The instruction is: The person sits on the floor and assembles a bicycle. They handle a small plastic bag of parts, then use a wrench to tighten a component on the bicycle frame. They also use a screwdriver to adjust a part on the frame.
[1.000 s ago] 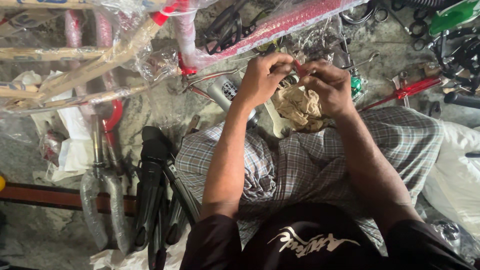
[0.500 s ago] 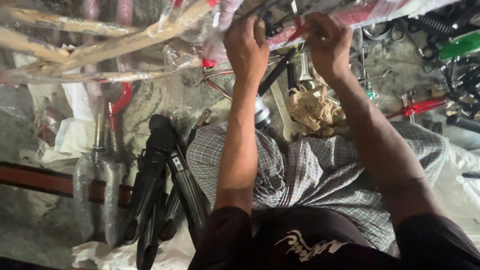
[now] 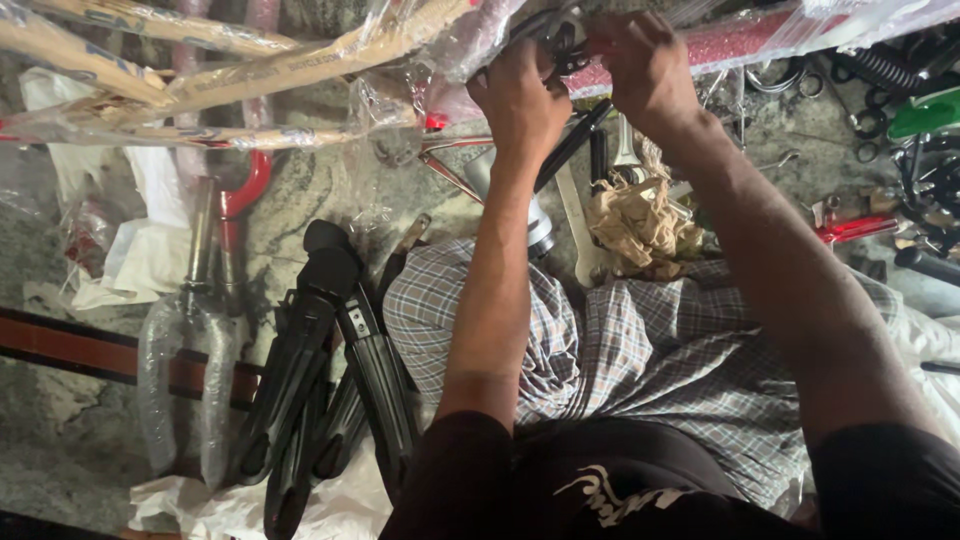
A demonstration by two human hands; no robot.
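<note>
My left hand [image 3: 520, 95] and my right hand [image 3: 640, 60] are raised together at the top of the view, both gripping a small black metal fitting [image 3: 562, 45] on a red bicycle frame tube [image 3: 730, 40] wrapped in clear plastic. A crumpled brown rag [image 3: 640, 225] lies on my checked cloth lap [image 3: 640, 350], below the hands. What the fingers pinch exactly is hidden by the knuckles.
Cream frame tubes in plastic [image 3: 200, 70] cross the upper left. Black plastic mudguards [image 3: 320, 370] and a wrapped fork [image 3: 190, 370] lie on the stone floor at left. Spanners [image 3: 575, 230], springs and a green part [image 3: 925, 115] are scattered at right.
Both hands left the brown rag on my lap and rose to the red frame tube, where they now grip a black fitting. The rag stays on the lap.
</note>
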